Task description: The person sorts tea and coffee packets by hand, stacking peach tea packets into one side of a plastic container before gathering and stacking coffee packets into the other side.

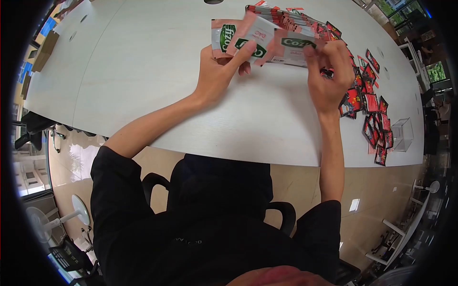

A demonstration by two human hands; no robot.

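Note:
Above the white table, my left hand (222, 69) is closed on two pink and white sachets with green "Cozy" labels. One sachet (223, 34) stands nearly upright, and the other (253, 39) lies tilted across it under my thumb. Between thumb and fingers, my right hand (331, 71) pinches a third Cozy sachet (292, 47) by its right end. This one is held level, and its left edge meets or overlaps the tilted sachet. My right hand partly hides the red packets behind it.
A long row of stacked sachets (286, 20) lies at the far side of the table (157, 62). Red and black packets (371, 102) are scattered down the right, near a clear plastic box (402, 134) by the table edge. Chair armrests (284, 217) flank my body.

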